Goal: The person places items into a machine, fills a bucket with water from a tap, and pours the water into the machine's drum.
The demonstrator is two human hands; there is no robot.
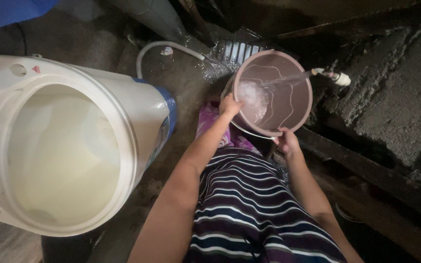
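Observation:
A round pinkish-brown plastic basin (288, 104) is tilted under a small tap (334, 76), and a stream of water runs from the tap into it and foams at its left side. My left hand (230, 105) grips the basin's left rim. My right hand (286, 142) grips its lower rim. A clear bowl edge shows just beneath the basin. Below my arms lies dark cloth with white stripes (249, 209).
A large white tub of a washing machine (59, 146), open on top, stands at the left. A white hose (164, 46) curves along the wet concrete floor behind it toward a drain grate (239, 49). A rough concrete ledge (395, 97) rises at the right.

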